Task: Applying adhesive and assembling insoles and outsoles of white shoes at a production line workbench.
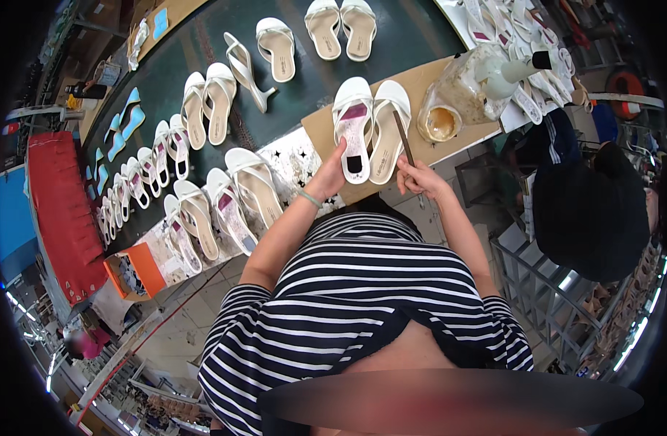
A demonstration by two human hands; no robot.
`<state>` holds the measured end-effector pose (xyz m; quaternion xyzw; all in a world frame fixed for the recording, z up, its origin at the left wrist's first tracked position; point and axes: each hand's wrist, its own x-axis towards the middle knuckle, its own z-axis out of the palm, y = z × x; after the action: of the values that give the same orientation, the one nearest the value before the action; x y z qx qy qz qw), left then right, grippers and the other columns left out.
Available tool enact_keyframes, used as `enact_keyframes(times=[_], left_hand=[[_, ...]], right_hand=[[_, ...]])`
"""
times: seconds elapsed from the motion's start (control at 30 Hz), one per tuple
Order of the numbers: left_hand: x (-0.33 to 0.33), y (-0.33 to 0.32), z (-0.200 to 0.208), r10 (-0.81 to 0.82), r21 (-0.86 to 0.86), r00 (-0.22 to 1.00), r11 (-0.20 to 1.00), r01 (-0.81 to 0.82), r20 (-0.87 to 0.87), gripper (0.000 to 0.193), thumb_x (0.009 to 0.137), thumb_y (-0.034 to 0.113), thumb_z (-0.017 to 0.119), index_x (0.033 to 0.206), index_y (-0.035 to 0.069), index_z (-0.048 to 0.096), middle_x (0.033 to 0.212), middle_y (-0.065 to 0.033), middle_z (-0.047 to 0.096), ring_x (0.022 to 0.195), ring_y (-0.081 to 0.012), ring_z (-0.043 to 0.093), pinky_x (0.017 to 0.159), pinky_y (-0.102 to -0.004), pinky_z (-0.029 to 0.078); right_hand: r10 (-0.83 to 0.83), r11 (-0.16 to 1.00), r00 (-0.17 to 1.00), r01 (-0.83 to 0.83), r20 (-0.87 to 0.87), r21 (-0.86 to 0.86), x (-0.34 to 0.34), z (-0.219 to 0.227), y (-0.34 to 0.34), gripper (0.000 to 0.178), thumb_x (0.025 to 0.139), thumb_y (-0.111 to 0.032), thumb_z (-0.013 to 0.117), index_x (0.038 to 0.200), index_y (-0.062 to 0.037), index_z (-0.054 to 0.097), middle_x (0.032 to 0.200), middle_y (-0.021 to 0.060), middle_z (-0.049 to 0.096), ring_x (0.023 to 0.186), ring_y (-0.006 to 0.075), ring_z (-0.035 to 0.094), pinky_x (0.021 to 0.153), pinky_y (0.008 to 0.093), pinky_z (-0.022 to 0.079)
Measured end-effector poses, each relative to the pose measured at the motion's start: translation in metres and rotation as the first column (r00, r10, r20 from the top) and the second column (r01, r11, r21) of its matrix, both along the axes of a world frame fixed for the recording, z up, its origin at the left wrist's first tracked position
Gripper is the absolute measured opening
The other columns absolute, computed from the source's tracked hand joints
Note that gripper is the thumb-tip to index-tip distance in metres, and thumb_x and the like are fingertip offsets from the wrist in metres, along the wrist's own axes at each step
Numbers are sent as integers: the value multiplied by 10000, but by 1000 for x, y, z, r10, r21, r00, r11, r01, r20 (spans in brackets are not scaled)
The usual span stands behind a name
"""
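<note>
Two white heeled sandals stand side by side on a piece of brown cardboard (320, 127) in front of me. My left hand (332, 173) grips the heel end of the left sandal (356, 131), whose bed shows bare mottled lining, a purple patch and a black square at the heel. Beside it, the right sandal (383, 149) has a smooth beige insole. Between the fingers of my right hand (420, 179) is a thin brown stick-like tool (404, 136), its far end over the right sandal's strap. Whether the tool has bristles cannot be made out.
Right of the sandals stands a glue-stained bottle (486, 76) beside a small cup of amber glue (442, 122). More white sandals (218, 94) line the dark green conveyor belt (159, 69) and its near edge. An orange box (138, 269) sits left. A person in black (591, 211) is at right.
</note>
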<state>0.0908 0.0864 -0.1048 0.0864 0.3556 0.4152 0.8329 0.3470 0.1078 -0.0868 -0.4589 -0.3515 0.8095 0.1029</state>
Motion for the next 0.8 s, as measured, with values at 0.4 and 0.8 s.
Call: enact_keyframes(times=[0.4, 0.8], left_hand=[[-4, 65, 71, 99, 154, 994, 984, -92, -37, 529, 999, 402, 429, 1385, 42, 393, 1321, -74, 530, 1200, -188, 521, 1048, -352, 396], [31, 294, 67, 21, 376, 994, 925, -59, 106, 469, 986, 481, 403, 1230, 96, 517, 1106, -54, 617, 966, -184, 578, 841, -360, 479]], right_hand=[[-35, 973, 997, 50, -71, 224, -36, 112, 50, 526, 1033, -410, 294, 1470, -130, 212, 1061, 208, 661, 348, 11, 253, 350, 164, 208], [-447, 880, 894, 436, 19, 190, -53, 122, 245, 624, 943, -601, 406, 1173, -31, 511, 899, 238, 671, 319, 44, 250, 328, 212, 187]])
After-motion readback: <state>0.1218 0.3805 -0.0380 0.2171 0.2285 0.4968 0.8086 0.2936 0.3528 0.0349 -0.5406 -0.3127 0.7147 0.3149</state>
